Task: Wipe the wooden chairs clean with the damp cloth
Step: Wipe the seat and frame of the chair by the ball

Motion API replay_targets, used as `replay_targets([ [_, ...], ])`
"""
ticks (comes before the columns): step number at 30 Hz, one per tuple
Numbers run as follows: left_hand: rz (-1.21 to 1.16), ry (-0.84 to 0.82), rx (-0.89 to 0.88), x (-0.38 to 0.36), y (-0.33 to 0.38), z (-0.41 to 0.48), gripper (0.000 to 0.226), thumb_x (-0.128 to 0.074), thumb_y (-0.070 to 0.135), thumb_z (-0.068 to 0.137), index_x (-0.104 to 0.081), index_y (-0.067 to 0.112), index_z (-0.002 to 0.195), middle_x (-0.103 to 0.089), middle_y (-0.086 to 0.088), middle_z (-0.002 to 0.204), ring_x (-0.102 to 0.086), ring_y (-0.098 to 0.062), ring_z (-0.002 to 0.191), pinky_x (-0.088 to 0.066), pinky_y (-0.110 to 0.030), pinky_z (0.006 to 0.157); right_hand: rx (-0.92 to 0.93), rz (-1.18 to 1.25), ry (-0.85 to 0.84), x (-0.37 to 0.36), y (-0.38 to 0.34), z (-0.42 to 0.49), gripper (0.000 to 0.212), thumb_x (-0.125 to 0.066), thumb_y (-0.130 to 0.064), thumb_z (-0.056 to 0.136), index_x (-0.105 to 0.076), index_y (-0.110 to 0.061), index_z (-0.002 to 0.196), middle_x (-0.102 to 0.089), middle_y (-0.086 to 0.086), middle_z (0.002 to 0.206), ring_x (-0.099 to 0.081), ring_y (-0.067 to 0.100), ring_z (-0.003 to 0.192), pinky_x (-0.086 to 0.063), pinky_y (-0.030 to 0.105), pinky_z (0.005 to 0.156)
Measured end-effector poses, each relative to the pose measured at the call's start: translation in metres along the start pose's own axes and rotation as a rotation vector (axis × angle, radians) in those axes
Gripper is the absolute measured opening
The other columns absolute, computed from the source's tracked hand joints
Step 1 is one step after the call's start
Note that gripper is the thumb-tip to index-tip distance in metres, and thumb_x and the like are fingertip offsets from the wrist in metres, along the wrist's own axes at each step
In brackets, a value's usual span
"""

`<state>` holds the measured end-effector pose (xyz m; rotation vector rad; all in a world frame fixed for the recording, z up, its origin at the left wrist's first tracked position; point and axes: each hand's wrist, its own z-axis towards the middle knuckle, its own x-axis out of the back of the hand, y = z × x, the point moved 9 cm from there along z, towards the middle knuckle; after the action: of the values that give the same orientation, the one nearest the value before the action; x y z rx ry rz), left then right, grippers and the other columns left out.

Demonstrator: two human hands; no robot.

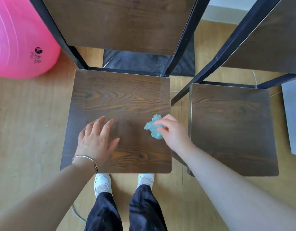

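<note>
Backrests of both chairs cut off by the top edge — only the lower panel of the middle chair's backrest (117, 22) and a corner of the other backrest (269, 39) in view. Chair legs hidden under the seats. At the upper left, pink ball (18, 35), cropped by the frame, its dark printed mark too small to read. On the floor (30, 122) behind the middle chair, dark crinkled sheet (144, 62), partly hidden by the black frame bars; hard to say what. At the right edge, pale grey slab (292, 117), cut off and not identifiable.

Small teal cloth (149, 126), crumpled, on the right side of the middle seat (120, 97), partly covered by the fingers on it. Reaching in from the lower right with a bare forearm, right hand (172, 132), fingertips curled down and pinching the cloth against the wood. Over the left half of the same seat, left hand (95, 142), palm down, fingers straight and spread, thumb out to the right, holding nothing — touching the wood or just above it, unclear. Thin metal bracelet (84, 158) on that wrist. Second seat (232, 124) just beside on the right, apart from both hands. Below the middle seat's near edge, white shoes (102, 182) and dark trousers (144, 209).
</note>
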<state>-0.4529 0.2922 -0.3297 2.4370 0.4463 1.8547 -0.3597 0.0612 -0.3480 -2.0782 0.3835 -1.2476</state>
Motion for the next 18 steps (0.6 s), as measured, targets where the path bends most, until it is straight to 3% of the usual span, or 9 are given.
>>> replay_targets([
  [5, 0.0, 0.022, 0.019, 0.002, 0.0, 0.021, 0.06, -0.043, 0.055, 0.088, -0.045, 0.02, 0.137, -0.044, -0.009, 0.141, -0.044, -0.036, 0.12, -0.043, -0.054, 0.092, -0.018, -0.065, 0.185, 0.069, 0.004, 0.12, 0.019, -0.062, -0.016, 0.094, -0.072, -0.016, 0.11, -0.053, -0.004, 0.104, -0.055, 0.013, 0.095, -0.039, 0.016, 0.083],
  [10, 0.0, 0.027, 0.018, 0.002, 0.005, 0.04, 0.066, -0.035, 0.06, 0.084, -0.043, 0.022, 0.137, -0.043, -0.007, 0.141, -0.044, -0.034, 0.12, -0.042, -0.052, 0.093, -0.186, -0.021, 0.255, 0.062, 0.03, 0.153, 0.025, -0.061, -0.025, 0.095, -0.069, -0.018, 0.118, -0.057, -0.002, 0.113, -0.056, 0.014, 0.103, -0.038, 0.01, 0.074],
  [14, -0.018, 0.034, -0.002, -0.001, 0.011, 0.047, 0.064, -0.037, 0.059, 0.085, -0.043, 0.022, 0.137, -0.043, -0.007, 0.141, -0.043, -0.033, 0.12, -0.043, -0.052, 0.093, -0.214, -0.001, 0.268, 0.061, 0.033, 0.159, 0.036, -0.061, -0.041, 0.093, -0.068, -0.018, 0.119, -0.059, -0.002, 0.109, -0.056, 0.013, 0.099, -0.046, 0.024, 0.08],
  [18, -0.021, 0.014, -0.003, -0.003, 0.015, 0.052, 0.064, -0.037, 0.059, 0.084, -0.043, 0.022, 0.136, -0.044, -0.006, 0.139, -0.045, -0.033, 0.119, -0.044, -0.052, 0.092, -0.254, -0.058, 0.182, 0.061, 0.037, 0.16, 0.032, -0.065, -0.037, 0.091, -0.068, -0.021, 0.119, -0.063, 0.002, 0.114, -0.059, 0.018, 0.102, -0.054, 0.034, 0.085],
])
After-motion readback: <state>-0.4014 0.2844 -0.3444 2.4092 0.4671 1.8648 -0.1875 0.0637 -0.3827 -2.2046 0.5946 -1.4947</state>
